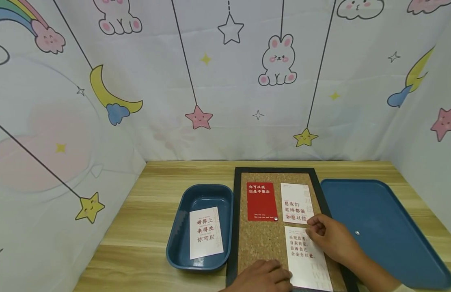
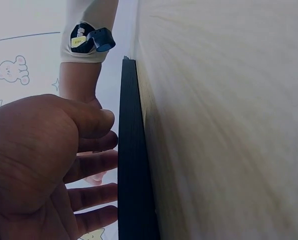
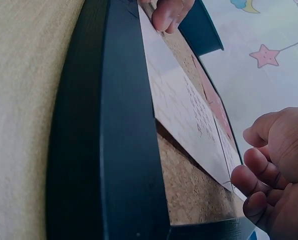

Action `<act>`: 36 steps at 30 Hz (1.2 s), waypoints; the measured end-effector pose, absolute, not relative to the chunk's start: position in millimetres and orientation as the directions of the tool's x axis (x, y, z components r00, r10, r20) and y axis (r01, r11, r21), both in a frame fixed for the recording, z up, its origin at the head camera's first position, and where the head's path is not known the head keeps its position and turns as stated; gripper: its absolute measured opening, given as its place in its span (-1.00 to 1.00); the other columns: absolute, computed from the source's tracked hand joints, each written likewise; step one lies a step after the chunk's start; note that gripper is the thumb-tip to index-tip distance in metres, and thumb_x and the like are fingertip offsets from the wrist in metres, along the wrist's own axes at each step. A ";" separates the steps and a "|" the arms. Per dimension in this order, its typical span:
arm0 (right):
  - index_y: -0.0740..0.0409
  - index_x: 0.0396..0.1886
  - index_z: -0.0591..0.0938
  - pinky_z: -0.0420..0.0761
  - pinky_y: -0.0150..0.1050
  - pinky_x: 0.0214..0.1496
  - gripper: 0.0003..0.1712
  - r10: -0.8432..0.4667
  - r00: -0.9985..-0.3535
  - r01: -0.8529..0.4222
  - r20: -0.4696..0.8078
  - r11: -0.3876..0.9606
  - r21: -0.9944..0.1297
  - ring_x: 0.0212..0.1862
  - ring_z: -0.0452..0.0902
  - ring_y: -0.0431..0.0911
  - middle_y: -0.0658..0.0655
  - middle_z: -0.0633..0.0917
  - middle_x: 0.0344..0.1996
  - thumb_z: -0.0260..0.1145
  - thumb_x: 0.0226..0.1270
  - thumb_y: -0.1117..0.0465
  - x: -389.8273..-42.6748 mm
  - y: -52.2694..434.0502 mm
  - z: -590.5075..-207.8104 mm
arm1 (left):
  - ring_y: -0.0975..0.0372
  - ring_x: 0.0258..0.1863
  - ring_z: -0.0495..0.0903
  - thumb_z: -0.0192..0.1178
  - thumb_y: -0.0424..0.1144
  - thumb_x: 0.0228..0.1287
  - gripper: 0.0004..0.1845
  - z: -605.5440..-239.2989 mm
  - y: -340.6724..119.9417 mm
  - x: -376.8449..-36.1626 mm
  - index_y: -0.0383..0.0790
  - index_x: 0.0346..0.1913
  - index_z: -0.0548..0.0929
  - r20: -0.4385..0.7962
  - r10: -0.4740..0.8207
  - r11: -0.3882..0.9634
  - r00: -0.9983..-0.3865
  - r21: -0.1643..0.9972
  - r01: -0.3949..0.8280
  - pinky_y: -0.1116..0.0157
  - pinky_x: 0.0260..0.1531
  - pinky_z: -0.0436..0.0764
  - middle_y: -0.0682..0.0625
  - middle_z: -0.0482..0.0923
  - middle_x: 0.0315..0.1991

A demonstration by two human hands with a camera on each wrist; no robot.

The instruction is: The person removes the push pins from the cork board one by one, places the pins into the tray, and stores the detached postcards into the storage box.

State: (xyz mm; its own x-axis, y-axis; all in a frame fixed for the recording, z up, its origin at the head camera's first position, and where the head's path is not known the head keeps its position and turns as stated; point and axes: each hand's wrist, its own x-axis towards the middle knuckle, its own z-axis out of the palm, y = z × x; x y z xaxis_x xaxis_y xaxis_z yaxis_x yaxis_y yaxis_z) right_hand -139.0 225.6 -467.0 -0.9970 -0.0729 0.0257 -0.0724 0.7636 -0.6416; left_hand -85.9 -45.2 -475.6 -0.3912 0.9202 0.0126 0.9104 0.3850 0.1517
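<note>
Right now the lower white card (image 1: 305,259) lies on the cork board (image 1: 260,239), below another white card (image 1: 296,202) and right of centre, and both hands are on it. The right hand (image 1: 331,239) has its fingers curled at the card's top right corner; they seem to pinch something small there, perhaps a pin, though it is too small to make out. The left hand (image 1: 263,275) rests with fairly straight fingers at the card's bottom left, holding it flat; the left wrist view shows those fingers (image 2: 96,165) loosely spread against the black frame (image 2: 131,160). I judge the step in hand to be fixing this card to the cork. The next move would call for a firm press at the corner while the left hand keeps the card from sliding. Counting cards: three on the board, namely one red card (image 1: 262,201) and two white, plus one more white card (image 1: 206,232) in the small bin (image 1: 181,243) on the left, four in all. One pin (image 1: 275,218) shows on the red card's corner, and one small pin (image 1: 357,233) lies in the big tray (image 1: 393,243) on the right. One board, one bin, one tray, all on the wooden table (image 1: 145,227).
</note>
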 end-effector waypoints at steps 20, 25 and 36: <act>0.18 -0.09 0.66 0.52 -0.19 -0.32 -0.75 -0.084 -0.995 -0.095 0.045 0.811 -0.578 -0.33 0.53 -0.19 -0.07 0.62 -0.39 0.45 0.34 0.17 -140.7 237.7 -469.4 | 0.41 0.26 0.41 0.20 0.19 0.43 -0.51 -474.2 -42.7 -86.6 0.25 0.36 0.55 -0.032 0.913 0.406 -0.408 0.194 0.893 0.37 0.28 0.37 0.35 0.44 0.34; 0.17 -0.09 0.66 0.50 -0.21 -0.35 -0.76 -0.081 -0.996 -0.087 0.035 0.820 -0.565 -0.34 0.51 -0.19 -0.06 0.61 -0.40 0.45 0.34 0.17 -140.5 240.0 -469.6 | 0.41 0.26 0.41 0.19 0.19 0.43 -0.50 -474.0 -42.3 -87.2 0.25 0.37 0.55 -0.034 0.915 0.402 -0.403 0.193 0.895 0.38 0.28 0.37 0.35 0.44 0.34; 0.19 -0.08 0.64 0.43 -0.21 -0.39 -0.74 -0.079 -0.997 -0.065 -0.002 0.838 -0.541 -0.38 0.44 -0.15 -0.04 0.56 -0.42 0.44 0.36 0.16 -140.5 242.2 -467.4 | 0.41 0.24 0.42 0.18 0.17 0.45 -0.52 -472.1 -42.4 -88.3 0.23 0.37 0.56 -0.033 0.918 0.394 -0.396 0.200 0.897 0.38 0.27 0.38 0.34 0.45 0.34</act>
